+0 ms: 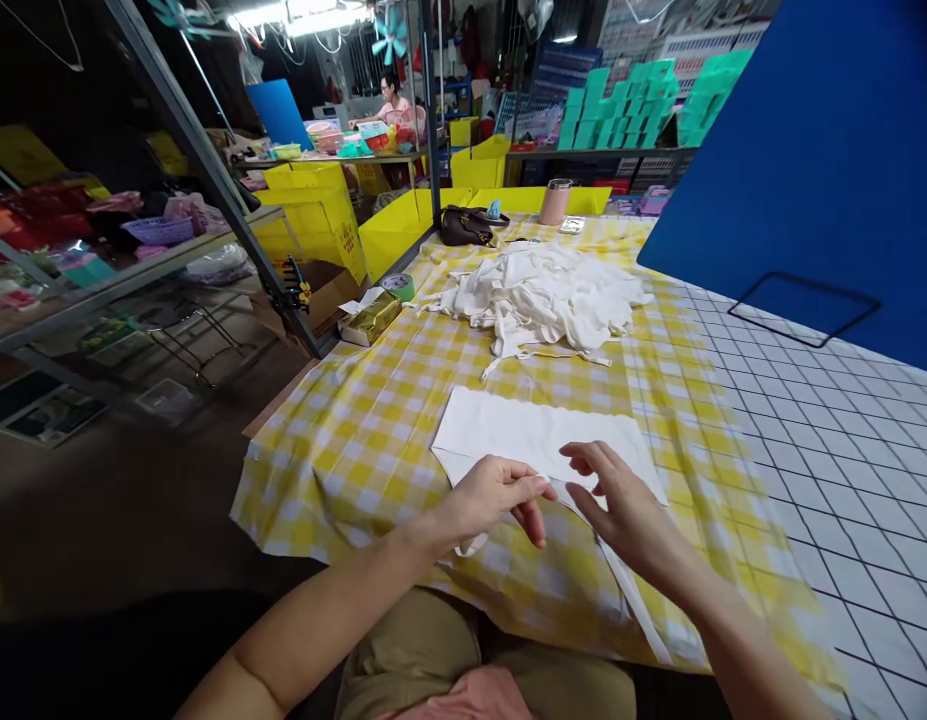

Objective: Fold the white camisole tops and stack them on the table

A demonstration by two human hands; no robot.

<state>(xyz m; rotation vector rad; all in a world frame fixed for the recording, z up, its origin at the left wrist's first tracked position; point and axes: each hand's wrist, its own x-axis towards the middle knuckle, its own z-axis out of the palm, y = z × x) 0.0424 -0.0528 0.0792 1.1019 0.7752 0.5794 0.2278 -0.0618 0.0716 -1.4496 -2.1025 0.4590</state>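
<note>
A white cloth garment [534, 420] with a scalloped top edge and narrow straps lies spread on the yellow-and-white checked tablecloth [388, 440]. Over its lower edge is my left hand [497, 495], thumb and forefinger pinched together; a small white bit shows at the fingertips, too small to name. Just to the right, my right hand [617, 495] hovers above the garment with thumb and fingers apart, holding nothing visible. One strap [635, 600] trails below my right hand toward the table's front edge. Behind the garment sits a heap of similar white pieces [549, 290].
At the left edge are a gold packet [371, 318] and green tape roll [398, 287]. A dark bag [467, 226] and pink canister [555, 202] stand at the back. A blue board [808, 190] rises on the right. A metal post [208, 170] stands left; another person [392, 100] sits far off.
</note>
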